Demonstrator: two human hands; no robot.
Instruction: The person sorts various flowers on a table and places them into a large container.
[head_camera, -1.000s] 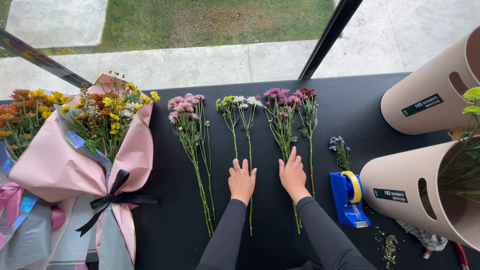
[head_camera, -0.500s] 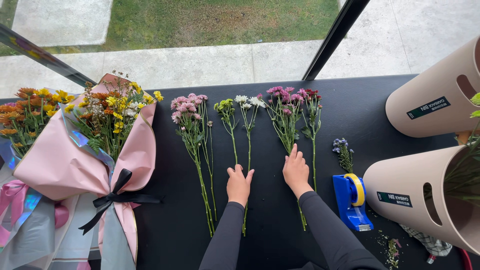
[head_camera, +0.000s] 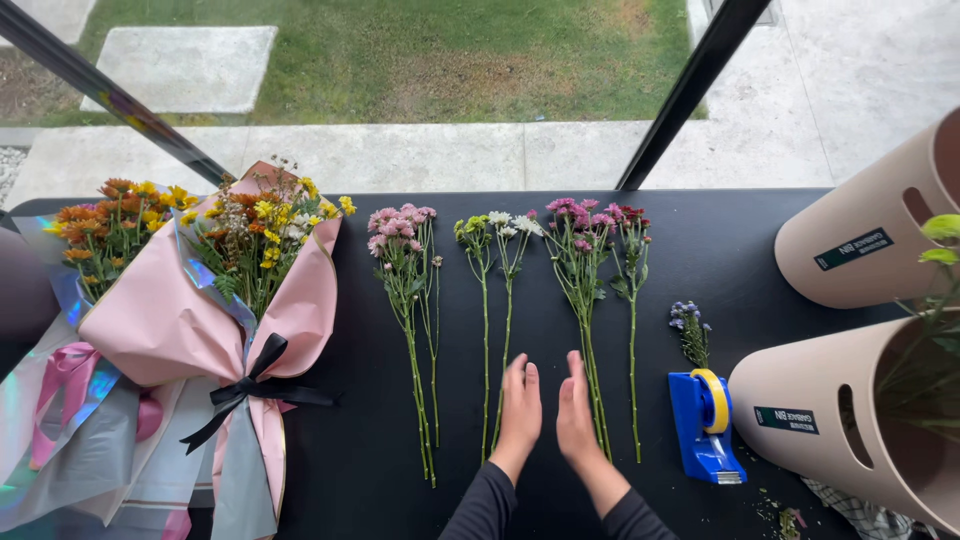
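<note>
Left hand (head_camera: 520, 408) and right hand (head_camera: 576, 410) flat on the black tabletop (head_camera: 740, 240), fingers (head_camera: 517, 377) straight, released, holding nothing. White flowers (head_camera: 497, 300) just left of the left fingers, one stem passing beneath; purple flowers (head_camera: 585, 300) right beside the right hand.

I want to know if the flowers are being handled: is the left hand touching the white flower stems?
Touching. In the head view the left hand lies flat over the lower part of the white flower stems, which pass under its fingers.

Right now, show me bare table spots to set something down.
Free: black table between red stems and upper bin; strip between bouquet and pink stems. Crowded: stems by left hand and right hand; tape dispenser against lower bin.
</note>
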